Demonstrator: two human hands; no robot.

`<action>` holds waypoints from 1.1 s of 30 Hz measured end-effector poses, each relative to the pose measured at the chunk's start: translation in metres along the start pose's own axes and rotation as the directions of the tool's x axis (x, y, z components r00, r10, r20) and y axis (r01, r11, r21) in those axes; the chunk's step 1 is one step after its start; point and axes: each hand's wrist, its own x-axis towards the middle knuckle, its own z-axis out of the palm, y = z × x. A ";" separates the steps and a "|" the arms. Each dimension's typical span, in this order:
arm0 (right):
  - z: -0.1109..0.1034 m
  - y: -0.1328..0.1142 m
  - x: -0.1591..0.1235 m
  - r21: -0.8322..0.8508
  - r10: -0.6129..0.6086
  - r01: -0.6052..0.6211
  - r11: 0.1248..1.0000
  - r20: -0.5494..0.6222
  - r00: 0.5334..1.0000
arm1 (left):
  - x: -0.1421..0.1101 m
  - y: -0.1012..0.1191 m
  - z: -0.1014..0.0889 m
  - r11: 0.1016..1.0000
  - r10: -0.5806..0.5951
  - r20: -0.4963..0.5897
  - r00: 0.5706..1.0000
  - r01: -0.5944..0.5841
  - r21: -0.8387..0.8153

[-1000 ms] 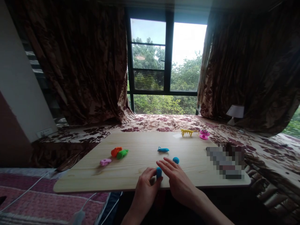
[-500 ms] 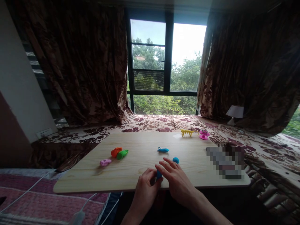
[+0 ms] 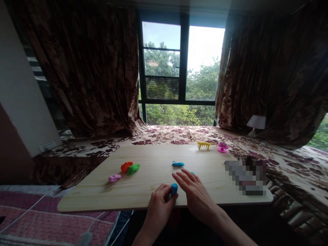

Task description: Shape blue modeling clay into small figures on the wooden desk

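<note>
Between the thumb and fingers of my left hand [image 3: 159, 204] stands a short blue modelling clay cylinder [image 3: 174, 188], upright near the table's front edge. My right hand [image 3: 196, 194] is just to the right of it, palm down, fingers stretched out, holding nothing. A blue clay ball [image 3: 192, 173] lies behind the right hand's fingers, mostly hidden. Farther back is a blue clay shape [image 3: 178, 164] with a thin looped tail.
On the wooden table [image 3: 94, 191], orange [image 3: 126, 167], green [image 3: 133, 169] and light pink [image 3: 114, 178] clay figures lie left. A yellow legged figure [image 3: 203, 145] and a magenta piece [image 3: 222, 147] stand at the back right. A pixelated patch [image 3: 246, 179] covers something at right.
My right hand first pressed its fingers down over the cylinder's top, then drew back to the right, exposing the top and covering most of the ball. My left hand kept its hold.
</note>
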 end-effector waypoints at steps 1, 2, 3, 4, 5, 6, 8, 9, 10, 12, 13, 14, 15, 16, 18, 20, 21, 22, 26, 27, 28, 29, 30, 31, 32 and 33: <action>0.000 0.000 0.000 0.006 -0.008 0.008 1.000 0.004 1.000 | 0.000 0.000 0.000 1.000 0.002 0.001 1.000 -0.002 -0.002; -0.001 0.000 0.000 0.016 -0.023 0.023 1.000 0.014 1.000 | 0.000 -0.001 0.000 1.000 0.002 -0.002 1.000 -0.002 -0.005; -0.001 0.000 0.000 0.028 -0.044 0.043 0.999 0.026 0.999 | 0.000 -0.001 0.000 1.000 0.002 -0.006 1.000 -0.002 -0.007; -0.002 0.000 0.000 0.041 -0.061 0.060 0.997 0.034 0.998 | 0.000 -0.002 0.000 1.000 0.000 -0.009 1.000 0.000 -0.006; -0.003 0.001 0.001 0.056 -0.066 0.065 0.996 0.029 0.997 | 0.000 -0.002 0.000 1.000 -0.003 -0.008 1.000 0.003 0.001; -0.005 0.001 0.002 0.076 -0.059 0.058 0.995 0.010 0.998 | 0.000 -0.002 0.000 1.000 -0.007 -0.005 1.000 0.007 0.012; -0.009 0.002 0.004 0.140 -0.017 0.026 0.990 -0.065 0.998 | 0.000 -0.001 0.000 0.999 -0.013 0.002 1.000 0.013 0.034; -0.012 0.001 0.006 0.182 0.008 0.012 0.983 -0.106 0.994 | 0.000 -0.001 0.000 0.999 -0.014 0.007 1.000 0.014 0.040; -0.013 0.000 0.008 0.221 0.027 0.005 0.975 -0.139 0.990 | 0.000 0.000 0.000 0.999 -0.015 0.006 1.000 0.014 0.043; -0.014 -0.002 0.012 0.269 0.039 0.006 0.963 -0.164 0.986 | 0.000 0.000 0.000 0.999 -0.013 0.000 1.000 0.013 0.044; -0.014 -0.004 0.014 0.277 0.039 0.006 0.961 -0.159 0.987 | 0.000 0.000 0.000 0.999 -0.013 -0.002 1.000 0.013 0.045; -0.012 -0.004 0.015 0.281 0.040 0.003 0.960 -0.148 0.988 | -0.001 -0.001 0.000 0.999 -0.014 -0.008 1.000 0.014 0.049; -0.010 -0.005 0.017 0.285 0.044 -0.003 0.958 -0.138 0.990 | -0.001 -0.001 0.000 0.998 -0.015 -0.016 1.000 0.016 0.058; -0.008 -0.005 0.018 0.291 0.050 -0.011 0.957 -0.130 0.990 | -0.001 -0.001 0.001 0.997 -0.015 -0.024 1.000 0.017 0.072; -0.005 -0.003 0.019 0.308 0.063 -0.024 0.951 -0.117 0.991 | -0.002 -0.002 0.001 0.994 -0.011 -0.036 0.999 0.015 0.112; -0.002 -0.001 0.019 0.324 0.076 -0.038 0.945 -0.106 0.991 | -0.003 -0.001 0.002 0.988 -0.008 -0.032 0.999 0.013 0.152; -0.001 0.000 0.019 0.330 0.083 -0.045 0.943 -0.102 0.991 | -0.003 -0.001 0.002 0.986 -0.007 -0.023 1.000 0.011 0.168; -0.001 0.000 0.019 0.334 0.090 -0.052 0.941 -0.099 0.991 | -0.003 -0.001 0.003 0.983 -0.007 -0.015 1.000 0.010 0.181; 0.000 -0.002 0.020 0.334 0.124 -0.086 0.939 -0.094 0.988 | -0.004 -0.002 0.005 0.974 -0.014 -0.043 0.999 0.023 0.227; -0.001 -0.002 0.020 0.333 0.133 -0.095 0.938 -0.094 0.987 | -0.005 -0.002 0.006 0.971 -0.017 -0.064 0.998 0.032 0.236; -0.002 -0.003 0.019 0.335 0.139 -0.101 0.937 -0.091 0.986 | -0.005 -0.003 0.006 0.969 -0.019 -0.079 0.997 0.038 0.243; -0.004 -0.003 0.019 0.339 0.139 -0.102 0.935 -0.086 0.987 | -0.006 -0.003 0.006 0.968 -0.018 -0.086 0.996 0.039 0.247; -0.007 -0.002 0.019 0.346 0.131 -0.096 0.933 -0.081 0.988 | -0.006 -0.003 0.005 0.968 -0.015 -0.082 0.997 0.035 0.248; -0.009 -0.001 0.018 0.355 0.114 -0.081 0.931 -0.074 0.991 | -0.006 -0.002 0.005 0.969 -0.009 -0.070 0.998 0.026 0.246; -0.012 0.000 0.017 0.366 0.086 -0.056 0.929 -0.064 0.994 | -0.006 -0.001 0.004 0.970 -0.004 -0.053 0.999 0.017 0.242; -0.015 0.002 0.017 0.376 0.051 -0.027 0.926 -0.055 0.997 | -0.006 0.000 0.003 0.972 0.000 -0.034 0.999 0.008 0.237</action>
